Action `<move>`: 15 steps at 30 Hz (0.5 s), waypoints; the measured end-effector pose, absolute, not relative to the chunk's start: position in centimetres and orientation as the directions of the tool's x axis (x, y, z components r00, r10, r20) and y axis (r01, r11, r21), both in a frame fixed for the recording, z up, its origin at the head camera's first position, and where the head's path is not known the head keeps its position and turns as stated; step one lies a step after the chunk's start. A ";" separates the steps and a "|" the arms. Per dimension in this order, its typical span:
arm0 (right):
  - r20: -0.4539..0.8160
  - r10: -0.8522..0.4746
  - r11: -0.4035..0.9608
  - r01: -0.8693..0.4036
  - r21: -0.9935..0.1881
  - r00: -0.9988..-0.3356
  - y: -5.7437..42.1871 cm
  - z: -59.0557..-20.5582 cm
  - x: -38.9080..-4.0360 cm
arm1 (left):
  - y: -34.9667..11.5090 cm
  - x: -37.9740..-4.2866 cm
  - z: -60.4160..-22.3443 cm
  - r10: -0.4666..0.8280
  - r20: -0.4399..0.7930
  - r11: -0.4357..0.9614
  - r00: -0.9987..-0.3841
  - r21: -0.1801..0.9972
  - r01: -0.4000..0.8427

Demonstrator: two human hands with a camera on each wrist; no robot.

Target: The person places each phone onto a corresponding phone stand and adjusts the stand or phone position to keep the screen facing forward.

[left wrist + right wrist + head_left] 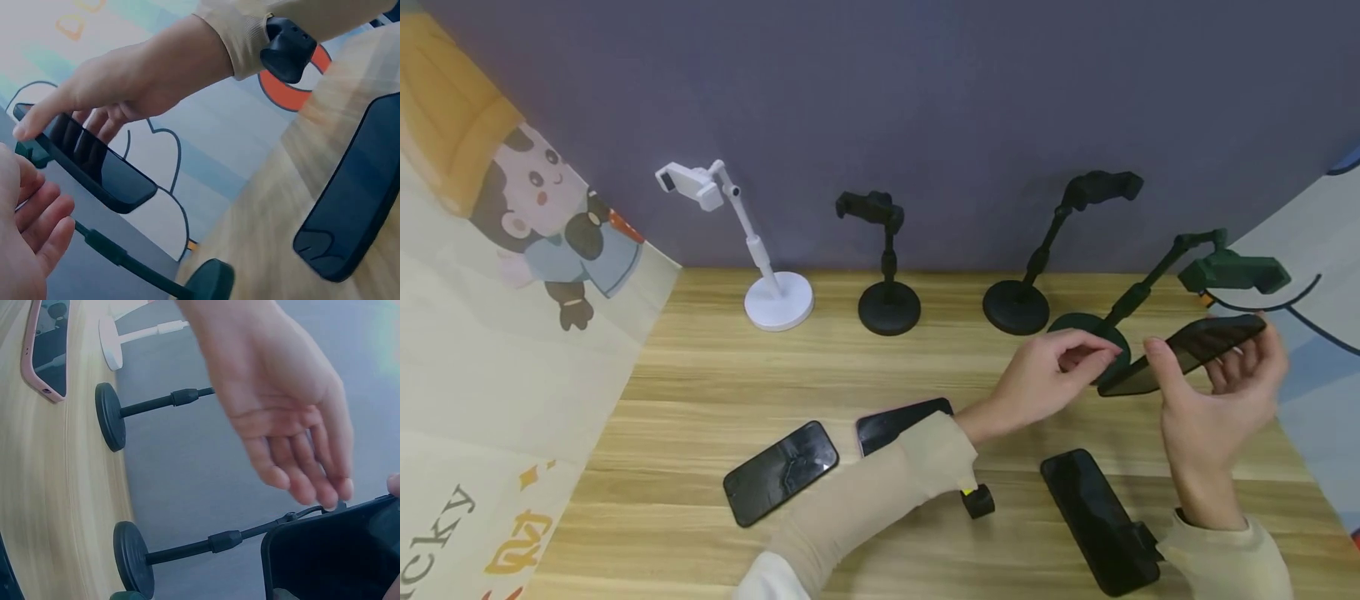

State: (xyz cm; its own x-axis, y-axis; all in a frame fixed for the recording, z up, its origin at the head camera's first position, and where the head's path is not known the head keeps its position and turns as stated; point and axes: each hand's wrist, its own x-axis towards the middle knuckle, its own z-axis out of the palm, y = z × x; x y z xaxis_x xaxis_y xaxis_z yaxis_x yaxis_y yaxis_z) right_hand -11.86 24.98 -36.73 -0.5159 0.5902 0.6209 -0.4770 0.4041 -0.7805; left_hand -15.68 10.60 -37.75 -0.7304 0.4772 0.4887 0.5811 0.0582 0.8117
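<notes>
In the head view my right hand [1221, 408] holds a black phone [1183, 354] tilted, thumb on its near edge and fingers behind it. The phone [103, 165] is just in front of the dark green phone stand's clamp [1236, 272]. My left hand [1052, 375] is beside the phone's lower end, in front of the green stand's round base [1078, 323]. Its fingers are loosely bent with nothing in them. In the right wrist view the left hand [281, 406] shows its palm, fingertips right at the edge of the held phone [331, 550].
Along the back wall stand a white phone stand [778, 302] and two black ones [889, 308] [1017, 307]. Lying on the wooden table [685, 375] are a black phone [781, 473], a pink-edged phone [895, 423] partly behind my left sleeve, and another black phone [1093, 517].
</notes>
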 end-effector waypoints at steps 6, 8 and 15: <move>0.631 0.577 0.439 -0.455 -0.775 -0.518 25.8 -37.4 -12.0 | 12.0 -17.5 -37.8 0.457 0.521 0.081 -0.721 0.783 0.617; 0.630 0.574 0.449 -0.442 -0.777 -0.523 26.1 -37.6 -12.0 | 12.2 -17.9 -37.4 0.452 0.533 0.076 -0.715 0.776 0.626; 0.617 0.586 0.456 -0.416 -0.787 -0.525 26.0 -37.4 -11.6 | 13.1 -19.1 -35.1 0.481 0.470 0.158 -0.740 0.784 0.601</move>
State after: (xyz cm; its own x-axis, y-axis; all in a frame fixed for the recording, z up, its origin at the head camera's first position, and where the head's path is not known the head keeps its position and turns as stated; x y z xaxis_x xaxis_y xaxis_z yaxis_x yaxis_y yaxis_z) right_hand -11.64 25.99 -37.39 -0.5251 0.5859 0.6173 -0.4162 0.4559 -0.7867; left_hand -19.05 13.07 -35.12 -0.7399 0.4813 0.4700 0.6006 0.1578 0.7838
